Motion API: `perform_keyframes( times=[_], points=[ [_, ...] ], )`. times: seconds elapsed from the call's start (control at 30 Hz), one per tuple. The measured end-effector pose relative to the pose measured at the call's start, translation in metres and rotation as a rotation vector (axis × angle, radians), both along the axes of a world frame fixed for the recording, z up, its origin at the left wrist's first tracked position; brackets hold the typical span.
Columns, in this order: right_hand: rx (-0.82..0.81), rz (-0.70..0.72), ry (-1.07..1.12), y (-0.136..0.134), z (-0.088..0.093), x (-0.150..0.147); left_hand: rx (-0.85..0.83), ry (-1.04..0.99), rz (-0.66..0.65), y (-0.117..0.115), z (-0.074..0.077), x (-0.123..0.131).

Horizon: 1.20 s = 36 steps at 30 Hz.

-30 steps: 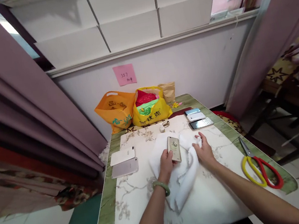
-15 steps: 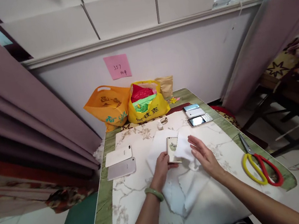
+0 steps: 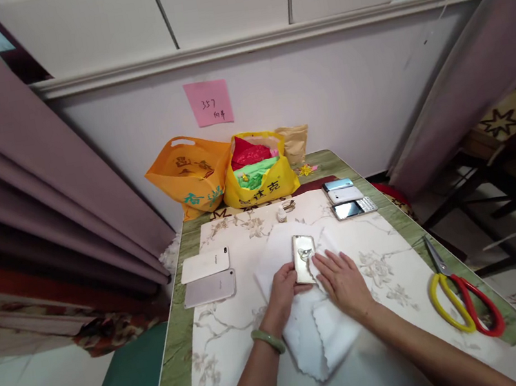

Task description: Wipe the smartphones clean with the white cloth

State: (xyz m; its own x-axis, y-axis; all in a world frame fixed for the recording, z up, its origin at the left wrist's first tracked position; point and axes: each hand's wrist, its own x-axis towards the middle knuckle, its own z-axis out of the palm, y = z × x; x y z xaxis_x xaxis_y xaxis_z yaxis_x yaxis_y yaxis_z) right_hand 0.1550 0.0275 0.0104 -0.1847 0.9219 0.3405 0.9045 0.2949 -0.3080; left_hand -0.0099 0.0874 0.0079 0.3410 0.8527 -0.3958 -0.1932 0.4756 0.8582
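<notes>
A gold phone (image 3: 302,270) with a dark figure on its back lies on a white cloth (image 3: 306,342) with scalloped edges. My left hand (image 3: 284,290), with a green bangle at its wrist, grips the phone's lower left edge between thumb and fingers. Over the phone's right side my right hand (image 3: 342,277) lies flat, fingers stretched out, against a flap of the cloth. That flap covers part of the phone's right edge; what is under the right palm is hidden.
A white phone (image 3: 205,264) and a silver phone (image 3: 210,288) lie at left. Several handsets, among them a keypad phone (image 3: 354,208), lie at back right. Scissors (image 3: 463,297) rest at the right edge. An orange bag (image 3: 191,177) and a yellow bag (image 3: 262,189) stand behind.
My right hand has come down and left onto the cloth flap beside the phone; before, it was raised with the flap lifted. My left hand still holds the phone. The view has shifted slightly.
</notes>
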Motion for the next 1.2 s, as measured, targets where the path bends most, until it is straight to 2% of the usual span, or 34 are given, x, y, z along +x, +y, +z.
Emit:
perform_keyframes(
  times=[0.03, 0.13, 0.27, 0.4, 0.63, 0.7, 0.77, 0.87, 0.93, 1.03, 1.13, 1.2],
  points=[
    [0.006, -0.001, -0.009, -0.002, 0.000, -0.002, 0.004, -0.015, 0.004, 0.000, -0.001, 0.000],
    [-0.013, 0.122, -0.036, -0.007, 0.002, -0.007, 0.007, -0.043, 0.013, 0.000, -0.005, -0.001],
    [-0.005, 0.025, -0.044, -0.009, 0.004, -0.013, 0.010, -0.052, 0.004, 0.001, -0.007, -0.002],
    [-0.048, 0.187, -0.070, -0.004, 0.003, -0.011, 0.042, -0.018, 0.009, 0.000, -0.006, -0.003],
    [-0.022, 0.151, 0.060, -0.009, -0.011, 0.010, 0.175, 0.082, 0.032, -0.010, -0.001, 0.003],
    [0.011, 0.072, 0.143, -0.009, -0.014, 0.020, 0.197, 0.058, 0.052, -0.011, -0.002, 0.004],
    [0.022, -0.078, 0.232, 0.000, -0.015, 0.032, 0.175, 0.013, 0.057, -0.010, -0.004, 0.002],
    [-0.007, -0.327, 0.350, 0.025, -0.009, 0.050, 0.132, 0.008, 0.036, -0.007, -0.006, -0.003],
    [-0.014, -0.382, 0.397, 0.044, -0.005, 0.055, 0.127, 0.034, 0.021, -0.006, -0.007, -0.006],
    [-0.003, -0.296, 0.440, 0.064, -0.001, 0.049, 0.123, 0.071, 0.016, -0.005, -0.005, -0.006],
    [0.014, -0.192, 0.467, 0.071, -0.002, 0.036, 0.118, 0.093, -0.022, -0.006, -0.001, -0.004],
    [0.006, -0.063, 0.454, 0.073, -0.002, 0.031, 0.136, 0.115, -0.065, -0.008, 0.001, -0.003]
  ],
)
